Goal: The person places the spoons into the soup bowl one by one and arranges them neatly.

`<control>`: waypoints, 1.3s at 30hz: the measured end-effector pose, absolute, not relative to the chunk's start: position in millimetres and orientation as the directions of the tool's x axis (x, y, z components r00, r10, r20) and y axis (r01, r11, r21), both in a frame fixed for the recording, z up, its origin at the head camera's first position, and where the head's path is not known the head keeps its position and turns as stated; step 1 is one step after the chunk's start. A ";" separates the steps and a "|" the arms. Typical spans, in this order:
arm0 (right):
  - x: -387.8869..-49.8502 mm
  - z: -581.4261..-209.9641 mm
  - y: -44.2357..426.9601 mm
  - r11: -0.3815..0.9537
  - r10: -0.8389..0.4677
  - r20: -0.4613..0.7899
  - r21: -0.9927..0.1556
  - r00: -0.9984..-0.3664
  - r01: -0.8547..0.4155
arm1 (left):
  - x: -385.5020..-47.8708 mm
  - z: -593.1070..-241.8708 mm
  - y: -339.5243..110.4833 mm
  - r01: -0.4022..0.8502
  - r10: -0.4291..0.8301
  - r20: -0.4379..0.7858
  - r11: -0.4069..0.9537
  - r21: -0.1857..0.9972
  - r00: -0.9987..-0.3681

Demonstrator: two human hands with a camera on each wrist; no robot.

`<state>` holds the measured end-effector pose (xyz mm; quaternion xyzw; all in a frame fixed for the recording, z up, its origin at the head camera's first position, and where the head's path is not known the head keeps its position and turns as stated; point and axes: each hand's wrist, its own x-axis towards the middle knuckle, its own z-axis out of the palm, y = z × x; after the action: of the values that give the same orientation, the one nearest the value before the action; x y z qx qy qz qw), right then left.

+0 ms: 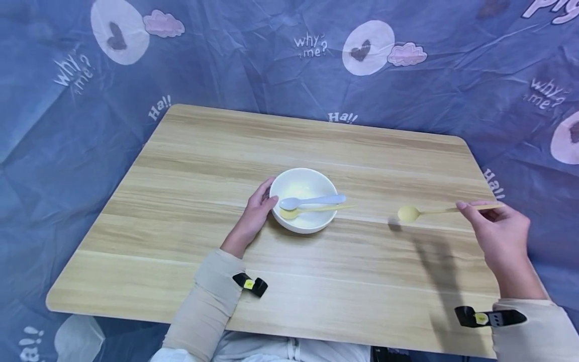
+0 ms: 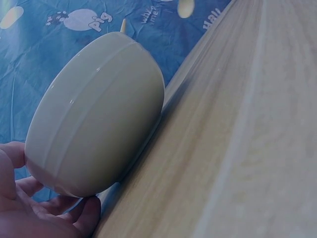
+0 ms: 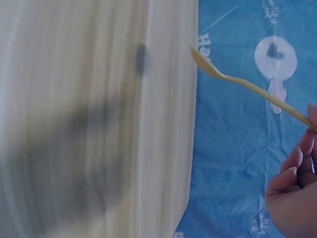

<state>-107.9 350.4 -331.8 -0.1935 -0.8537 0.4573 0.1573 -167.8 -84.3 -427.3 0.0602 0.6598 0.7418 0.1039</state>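
A white bowl (image 1: 302,223) stands on the table, holding a light-blue spoon (image 1: 316,200) and a yellow spoon (image 1: 312,210) whose handles stick out over its right rim. My left hand (image 1: 254,213) grips the bowl's left side, thumb at the rim; in the left wrist view its fingers (image 2: 89,213) curl against the lower wall of the bowl (image 2: 99,114). Over the table's right side, my right hand (image 1: 502,231) pinches a second yellow spoon (image 1: 409,213) by its handle, bowl end pointing left. In the right wrist view this yellow spoon (image 3: 257,90) is in the air, above the tabletop.
The wood-grain table (image 1: 203,151) has rounded corners. Behind and around it hangs a blue patterned cloth (image 1: 253,60). A shadow of the right hand and spoon falls on the table's right part. The person's lap (image 1: 289,348) is at the front edge.
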 end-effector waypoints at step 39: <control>-159.6 -335.8 250.7 -0.151 0.283 0.070 -0.982 -0.956 -0.117 | -164.4 -420.4 -83.6 -0.055 0.223 -0.028 -0.116 0.992 -0.974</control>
<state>-159.6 250.7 -335.8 -0.0653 -0.6379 0.7558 0.1324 -164.4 -83.6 -420.4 0.0640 0.6581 0.7443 0.0934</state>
